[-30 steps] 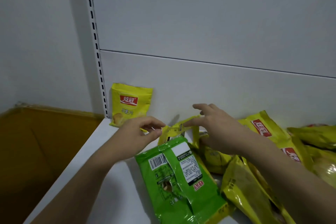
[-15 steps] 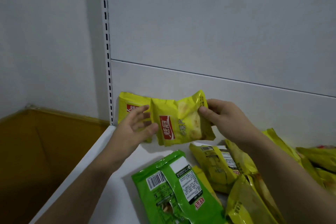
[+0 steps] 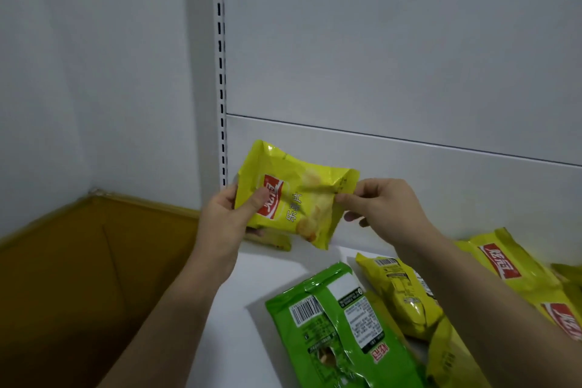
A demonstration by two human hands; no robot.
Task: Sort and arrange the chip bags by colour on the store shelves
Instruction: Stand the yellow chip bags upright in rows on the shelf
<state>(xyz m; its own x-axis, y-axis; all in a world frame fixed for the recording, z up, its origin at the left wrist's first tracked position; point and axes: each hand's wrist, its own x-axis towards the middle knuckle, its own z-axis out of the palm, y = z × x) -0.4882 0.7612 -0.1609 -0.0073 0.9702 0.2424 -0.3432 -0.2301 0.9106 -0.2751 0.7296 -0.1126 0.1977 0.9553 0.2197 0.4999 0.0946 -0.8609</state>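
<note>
The left forearm rises from the lower left, and the left hand grips one end of a yellow chip bag. Its thumb lies flat across the red logo on the front and its fingers are curled behind. The right forearm comes in from the lower right. The right hand pinches the bag's opposite crimped end between thumb and forefinger, with the other fingers loosely curled below. The bag hangs between the two hands, clear of the white shelf, over its back left corner and just right of the slotted upright. Its long axis runs roughly sideways, dipping a little toward the right. The printed front faces the camera and the logo end points left (the lettering reads turned on its side). Under the held bag, the lower edge of another yellow bag shows against the back panel. A green bag lies back-side up on the shelf nearer the camera, with more yellow bags heaped to its right. A brown cardboard box sits to the left of the shelf.
</note>
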